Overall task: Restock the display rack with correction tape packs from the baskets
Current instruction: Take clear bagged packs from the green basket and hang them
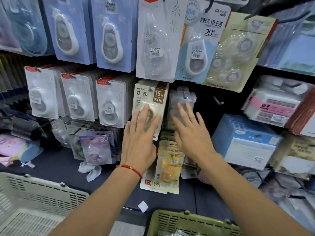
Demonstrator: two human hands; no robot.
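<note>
Nearest you, at the bottom of the frame, sit two baskets: a cream basket [34, 201] in the lower left corner and a green basket [189, 222] at lower centre, with a few clear wrapped packs just showing inside its near edge. Both stand on a dark shelf [59, 169] that runs across below the rack.

At the upper left of the frame, blue-backed correction tape packs [110, 34] hang in a row. Below them, at left centre, three rows of white packs [76, 99] hang side by side on hooks, and lower still a purple pack [97, 149] marked 30 leans by the shelf.

Your left hand [139, 138], with a red string bracelet [131, 168] at the wrist, reaches up at the centre of the frame. Its fingers are straight and spread, lying flat against the front of a beige pack [150, 96] marked 15M that hangs on its hook. Below that hand, a yellow pack [170, 164] hangs over the shelf edge.

Your right hand [190, 132] is just right of centre, fingers also straight and fanned out, their tips touching a stack of clear packs [182, 99] on the next hook. That stack is blurred, so you cannot read what is printed on it. Neither hand pinches or curls round anything.

Up at the upper right of the frame hang a light blue pack [197, 53] marked 20 and a tan pack [238, 53] with several clear reels. Farther right, at mid height, stand a blue box [245, 140] and a pink-banded bundle [272, 106].
</note>
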